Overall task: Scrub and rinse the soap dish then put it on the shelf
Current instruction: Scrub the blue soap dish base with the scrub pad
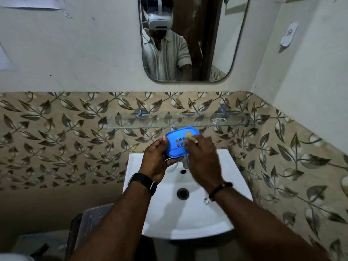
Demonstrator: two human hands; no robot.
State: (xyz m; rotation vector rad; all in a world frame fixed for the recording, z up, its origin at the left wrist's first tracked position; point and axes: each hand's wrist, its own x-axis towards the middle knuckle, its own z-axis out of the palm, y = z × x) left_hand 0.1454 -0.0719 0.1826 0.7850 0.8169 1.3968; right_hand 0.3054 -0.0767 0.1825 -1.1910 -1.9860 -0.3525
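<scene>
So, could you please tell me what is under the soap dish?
The left hand grips the soap dish from below, above the sink; the tap is mostly hidden by dish and right hand.

Over the back of the sink (pixel 188 219), the left hand (pixel 156 161) grips a blue dish (pixel 177 140) by its near-left end, tilted so the slotted face shows. The right hand (pixel 203 159) holds a brush (pixel 190 136), its pale head pressed on the dish's far-right corner. The tap (pixel 185 163) shows between the hands. A glass shelf (pixel 169 120) hangs on the tiled wall above the sink, with a mirror (pixel 207 44) higher up.
</scene>
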